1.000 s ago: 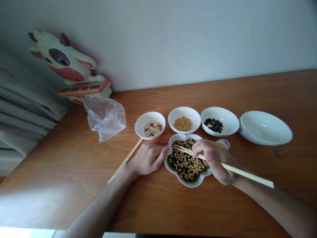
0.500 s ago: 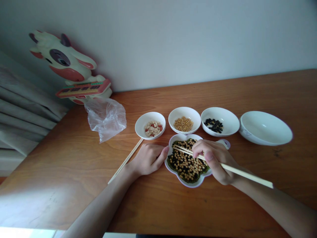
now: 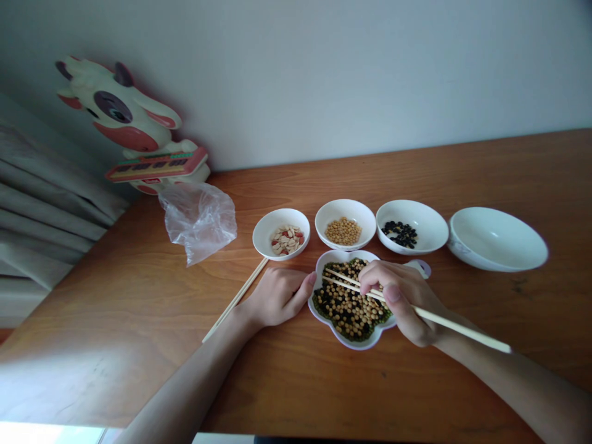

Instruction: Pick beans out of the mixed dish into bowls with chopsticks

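Listing the scene, we enter first the right hand (image 3: 401, 300), its fingers closed around a pair of slim pale wooden chopsticks (image 3: 456, 327). These run from the lower right of the frame towards the centre, their tips over a heap of mixed yellow soybeans, black beans and dark green beans (image 3: 346, 311). We cannot tell whether the tips have hold of any bean. The heap lies in a white flower-shaped ceramic dish (image 3: 345, 340) at the centre of the frame, with the right hand over its right side.

The left hand (image 3: 277, 298) rests on the brown wooden worktop (image 3: 139, 345), loosely curled and holding nothing, its fingertips at the left rim of the dish. Beneath it, a thin pale wooden stick (image 3: 235, 300) lies slantwise.

Above the dish, from left to right, we record a small round white bowl (image 3: 264, 234) of pale seeds with red pieces, a small round white bowl (image 3: 324, 222) of yellow soybeans, a wider round white bowl (image 3: 430, 228) of black beans, and a large round white bowl (image 3: 497, 239). At the upper left of the frame stand a crumpled clear plastic bag (image 3: 198, 225) and a white cow-shaped toy (image 3: 118, 105).
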Available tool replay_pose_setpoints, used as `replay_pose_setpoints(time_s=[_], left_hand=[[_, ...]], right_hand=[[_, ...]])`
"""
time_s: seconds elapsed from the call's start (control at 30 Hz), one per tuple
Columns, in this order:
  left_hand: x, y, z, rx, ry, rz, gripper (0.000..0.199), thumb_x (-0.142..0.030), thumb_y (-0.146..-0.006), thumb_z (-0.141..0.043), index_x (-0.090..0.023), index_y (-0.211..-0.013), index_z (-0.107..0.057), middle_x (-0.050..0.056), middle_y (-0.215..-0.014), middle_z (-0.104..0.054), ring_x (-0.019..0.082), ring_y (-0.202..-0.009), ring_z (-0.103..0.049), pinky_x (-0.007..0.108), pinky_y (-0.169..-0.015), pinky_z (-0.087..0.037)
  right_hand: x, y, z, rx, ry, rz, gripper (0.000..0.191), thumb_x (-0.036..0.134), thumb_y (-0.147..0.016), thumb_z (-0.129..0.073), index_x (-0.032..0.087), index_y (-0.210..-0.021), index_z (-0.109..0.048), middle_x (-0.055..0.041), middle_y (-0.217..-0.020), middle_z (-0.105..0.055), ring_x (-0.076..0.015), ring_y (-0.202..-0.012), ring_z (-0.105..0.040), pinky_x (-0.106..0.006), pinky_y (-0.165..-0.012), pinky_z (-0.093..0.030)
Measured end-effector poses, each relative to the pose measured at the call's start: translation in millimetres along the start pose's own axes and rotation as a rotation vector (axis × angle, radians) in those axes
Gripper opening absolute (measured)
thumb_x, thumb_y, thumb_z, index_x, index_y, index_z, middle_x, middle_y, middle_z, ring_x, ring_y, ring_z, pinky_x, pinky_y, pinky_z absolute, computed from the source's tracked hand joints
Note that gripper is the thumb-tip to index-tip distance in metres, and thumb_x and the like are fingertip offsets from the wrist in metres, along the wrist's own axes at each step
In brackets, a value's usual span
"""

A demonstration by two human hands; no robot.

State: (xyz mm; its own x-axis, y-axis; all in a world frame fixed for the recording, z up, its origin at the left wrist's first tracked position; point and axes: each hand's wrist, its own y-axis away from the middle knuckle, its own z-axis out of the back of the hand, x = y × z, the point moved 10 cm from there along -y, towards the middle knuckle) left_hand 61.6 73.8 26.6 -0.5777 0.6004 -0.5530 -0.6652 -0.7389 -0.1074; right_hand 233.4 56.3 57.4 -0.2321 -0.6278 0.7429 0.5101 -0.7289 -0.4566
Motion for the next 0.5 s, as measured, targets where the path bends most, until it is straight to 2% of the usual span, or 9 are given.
replay_pose_setpoints(time_s=[0.27,0.5], left_hand=[[-1.0,-0.3,1.4,0.002,-0.002,0.005,0.051,-0.033,-0.115,-0.028,-0.018,-0.070,-0.047,0.002,-0.066,-0.059,0.012,-0.058,-0.046,0.030,-0.062,-0.034],[0.1,0.1,-0.5,0.001,-0.018,-0.004,0.052,-0.033,-0.115,-0.028,-0.018,-0.069,-0.047,0.002,-0.067,-0.060,0.012,-0.058,-0.047,0.030,-0.064,-0.036]], right_hand=[[2.5,0.4,1.7,-0.019,-0.015,0.010,0.041,0.041,-0.114,-0.032,0.022,-0.098,-0.065,-0.0074,-0.091,-0.068,-0.0239,-0.086,-0.066,-0.040,-0.080,-0.050],[2.2,1.6,2.4,-0.018,-0.009,0.012,0.043,0.046,-0.113,-0.033,0.022,-0.098,-0.065,-0.0077,-0.089,-0.068,-0.0238,-0.082,-0.066,-0.040,-0.077,-0.050]])
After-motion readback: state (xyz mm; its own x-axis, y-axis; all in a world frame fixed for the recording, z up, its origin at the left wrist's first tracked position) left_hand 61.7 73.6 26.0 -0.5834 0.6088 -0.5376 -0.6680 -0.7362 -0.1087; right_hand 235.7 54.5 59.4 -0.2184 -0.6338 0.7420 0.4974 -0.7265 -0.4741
